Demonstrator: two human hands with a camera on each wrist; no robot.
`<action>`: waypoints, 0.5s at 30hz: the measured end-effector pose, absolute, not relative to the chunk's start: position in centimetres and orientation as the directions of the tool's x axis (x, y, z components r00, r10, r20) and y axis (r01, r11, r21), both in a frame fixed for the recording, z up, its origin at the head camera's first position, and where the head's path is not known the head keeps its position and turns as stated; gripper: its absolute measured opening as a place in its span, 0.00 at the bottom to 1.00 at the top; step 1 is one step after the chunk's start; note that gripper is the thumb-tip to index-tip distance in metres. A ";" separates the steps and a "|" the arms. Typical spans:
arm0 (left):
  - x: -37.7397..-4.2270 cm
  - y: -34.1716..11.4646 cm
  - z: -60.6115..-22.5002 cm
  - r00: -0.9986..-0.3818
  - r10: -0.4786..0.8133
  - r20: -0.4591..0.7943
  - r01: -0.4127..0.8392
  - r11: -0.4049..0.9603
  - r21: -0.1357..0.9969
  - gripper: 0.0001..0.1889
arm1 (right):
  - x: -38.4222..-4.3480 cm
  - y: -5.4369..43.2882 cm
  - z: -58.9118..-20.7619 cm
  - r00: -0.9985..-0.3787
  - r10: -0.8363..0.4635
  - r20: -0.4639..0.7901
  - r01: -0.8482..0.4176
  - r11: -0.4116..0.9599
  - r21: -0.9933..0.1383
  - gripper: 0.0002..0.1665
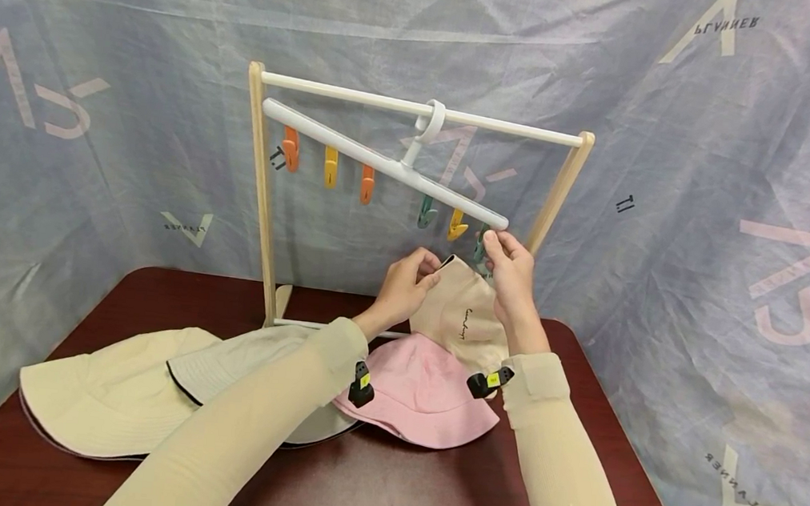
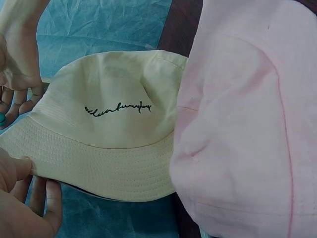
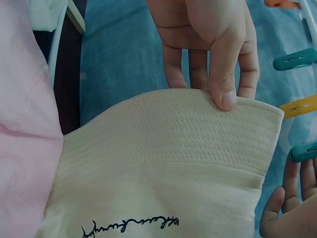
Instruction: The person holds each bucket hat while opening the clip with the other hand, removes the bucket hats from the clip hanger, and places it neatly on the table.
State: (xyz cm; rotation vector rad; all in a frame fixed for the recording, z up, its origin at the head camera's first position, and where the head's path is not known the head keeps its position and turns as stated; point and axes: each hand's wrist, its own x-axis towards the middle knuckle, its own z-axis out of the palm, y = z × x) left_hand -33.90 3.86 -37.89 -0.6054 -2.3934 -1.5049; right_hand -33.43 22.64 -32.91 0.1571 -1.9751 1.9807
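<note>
My left hand point(image 1: 405, 289) pinches the brim of a cream bucket hat point(image 1: 468, 315), thumb on one face and fingers behind. The hat hangs tilted, its dark script lettering showing in both wrist views. At the low right end of a white hanger point(image 1: 356, 148), my right hand point(image 1: 513, 278) pinches a green clip point(image 1: 480, 247), partly hidden by the fingers. In the right wrist view that green clip point(image 3: 303, 151) sits at the right hand's fingertips, near the brim's corner. The hanger slants down to the right from its hook point(image 1: 431, 119).
More clips hang along the hanger, among them a yellow clip point(image 1: 457, 225) and an orange clip point(image 1: 290, 149). A wooden rack point(image 1: 263, 192) bears the hanger. Below lie a pink bucket hat point(image 1: 422, 391), a grey hat point(image 1: 236, 363) and another cream hat point(image 1: 110, 396) on the dark red table point(image 1: 370, 491).
</note>
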 end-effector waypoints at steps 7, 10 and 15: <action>-33.9 3.9 -37.9 -0.882 0.207 0.424 0.472 0.370 0.800 0.05 | -33.3 22.7 -33.0 -0.934 0.146 0.326 -0.328 0.013 -0.945 0.29; -33.9 3.9 -37.9 -0.882 0.205 0.425 0.472 0.374 0.799 0.05 | -33.3 22.7 -33.1 -0.934 0.144 0.326 -0.329 0.001 -0.944 0.28; -33.9 3.9 -38.0 -0.880 0.207 0.427 0.474 0.381 0.794 0.06 | -33.3 22.7 -33.1 -0.934 0.149 0.325 -0.331 -0.018 -0.943 0.26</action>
